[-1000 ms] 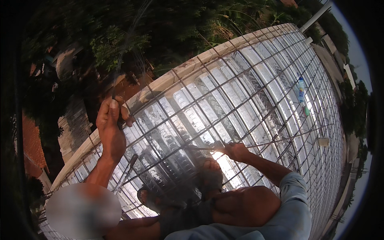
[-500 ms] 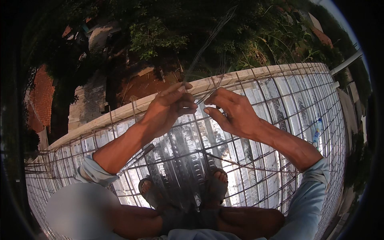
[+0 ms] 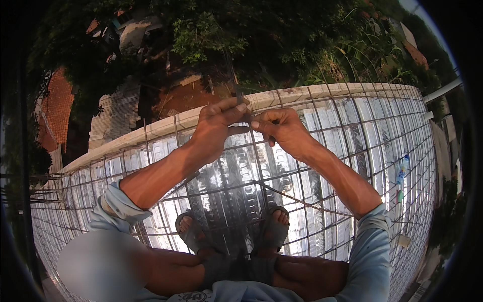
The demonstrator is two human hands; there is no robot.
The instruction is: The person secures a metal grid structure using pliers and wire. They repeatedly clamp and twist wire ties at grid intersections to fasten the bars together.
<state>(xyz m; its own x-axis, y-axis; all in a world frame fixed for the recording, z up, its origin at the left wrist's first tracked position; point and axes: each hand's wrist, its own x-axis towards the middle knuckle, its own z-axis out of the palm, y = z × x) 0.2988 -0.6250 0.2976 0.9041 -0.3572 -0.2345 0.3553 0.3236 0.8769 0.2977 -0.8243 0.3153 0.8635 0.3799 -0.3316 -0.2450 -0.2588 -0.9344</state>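
A thin bundle of dark tie wire (image 3: 233,75) sticks up and away from between the thumb and fingers of my left hand (image 3: 216,126), which is closed on it. Close against it on the right, my right hand (image 3: 289,132) pinches the lower end of the wires with thumb and forefinger. The fingertips of both hands nearly meet, and the wire ends between them are hard to make out. Both hands are above a grid of steel reinforcing bars (image 3: 294,173), near the pale edge beam.
Under the bars lies shiny ribbed metal decking (image 3: 224,176), where my sandalled feet (image 3: 274,231) stand. A pale edge beam (image 3: 166,123) curves along the far side, with bar ends poking past it. Trees and roofs (image 3: 56,113) lie below. A plastic bottle (image 3: 402,171) rests at right.
The hands have come together, my right fingers closing near the left ones. The wire bundle has swung from leaning right to nearly upright and looks narrower. The view has shifted slightly.
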